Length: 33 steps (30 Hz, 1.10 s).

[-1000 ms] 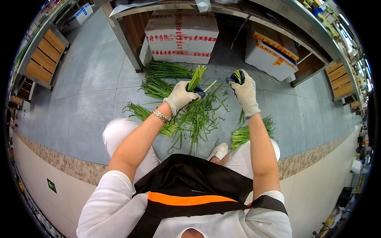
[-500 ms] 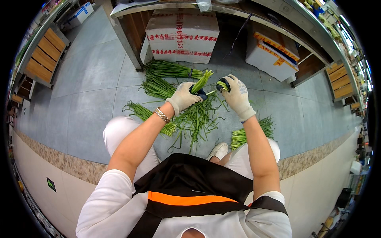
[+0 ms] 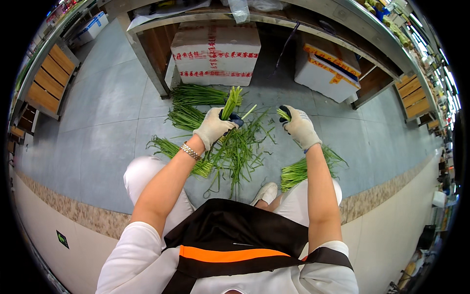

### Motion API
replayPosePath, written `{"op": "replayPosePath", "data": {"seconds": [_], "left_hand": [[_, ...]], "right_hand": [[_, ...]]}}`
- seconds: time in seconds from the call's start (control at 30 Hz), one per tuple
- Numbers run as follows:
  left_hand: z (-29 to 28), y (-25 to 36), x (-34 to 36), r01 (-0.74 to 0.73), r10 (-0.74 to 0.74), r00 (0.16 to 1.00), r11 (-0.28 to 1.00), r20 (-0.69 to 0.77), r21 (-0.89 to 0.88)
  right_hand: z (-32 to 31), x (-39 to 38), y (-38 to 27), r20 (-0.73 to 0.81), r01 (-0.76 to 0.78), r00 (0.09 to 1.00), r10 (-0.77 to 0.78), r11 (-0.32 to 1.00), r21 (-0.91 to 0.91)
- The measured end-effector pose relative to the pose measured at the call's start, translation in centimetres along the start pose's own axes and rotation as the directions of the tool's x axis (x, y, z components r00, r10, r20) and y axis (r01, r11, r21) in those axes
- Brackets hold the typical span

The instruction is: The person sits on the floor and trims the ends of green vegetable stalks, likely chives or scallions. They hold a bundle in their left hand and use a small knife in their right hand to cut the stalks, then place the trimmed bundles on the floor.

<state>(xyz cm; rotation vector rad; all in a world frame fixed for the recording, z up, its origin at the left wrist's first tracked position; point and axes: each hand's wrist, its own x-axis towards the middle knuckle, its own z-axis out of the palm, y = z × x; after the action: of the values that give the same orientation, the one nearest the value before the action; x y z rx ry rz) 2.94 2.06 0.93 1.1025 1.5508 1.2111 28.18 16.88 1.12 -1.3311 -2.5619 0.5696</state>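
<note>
My left hand (image 3: 211,128), in a pale glove with dark fingertips, is wrapped round a bunch of garlic chives (image 3: 232,100), pale stem ends up. One pale stalk (image 3: 249,112) sticks out to the right of that hand. Apart from it, my right hand (image 3: 299,130), gloved the same way, is closed on a few garlic chive stalks (image 3: 284,114); their leaves trail out of sight. Below both hands, a loose heap of green leaves (image 3: 241,154) lies on the floor. Another bunch (image 3: 294,174) rests by my right knee.
More chive bunches lie left of the heap: a far one (image 3: 196,94), a middle one (image 3: 187,117) and a near one (image 3: 169,147). Ahead, a metal-edged table (image 3: 274,24) stands over a white foam box (image 3: 215,56) and another taped box (image 3: 325,78). My shoe (image 3: 267,192) is close to the heap.
My hands have moved apart: the right has drawn away to the right and slightly down with its stalks. The left has shifted a little left, still holding the bunch.
</note>
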Motion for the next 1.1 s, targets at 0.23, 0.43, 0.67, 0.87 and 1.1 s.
{"op": "replayPosePath", "data": {"seconds": [0.23,0.43,0.67,0.87,1.1], "left_hand": [[0.2,-0.6,0.0,0.023,-0.020,0.999,0.989,0.025,-0.149],[-0.1,-0.9,0.5,0.089,-0.078,0.995,0.978,0.065,-0.191],[1.6,-0.3,0.1,0.124,-0.123,0.992,0.886,0.031,-0.447],[1.2,-0.2,0.0,0.107,-0.091,0.994,0.866,0.057,-0.489],[-1.9,3.0,-0.2,-0.215,0.138,0.930,0.956,-0.342,-0.199]], "right_hand": [[-1.9,0.7,0.3,0.143,-0.073,0.989,0.045,0.978,0.195],[-0.2,-0.8,-0.3,-0.157,0.017,0.988,-0.012,0.999,0.031],[0.5,0.0,-5.3,0.022,0.042,0.987,-0.158,0.391,0.920],[1.3,0.5,-8.1,0.121,-0.063,0.975,-0.185,0.294,0.954],[3.4,1.5,-9.6,0.150,0.032,0.944,-0.294,0.534,0.845]]}}
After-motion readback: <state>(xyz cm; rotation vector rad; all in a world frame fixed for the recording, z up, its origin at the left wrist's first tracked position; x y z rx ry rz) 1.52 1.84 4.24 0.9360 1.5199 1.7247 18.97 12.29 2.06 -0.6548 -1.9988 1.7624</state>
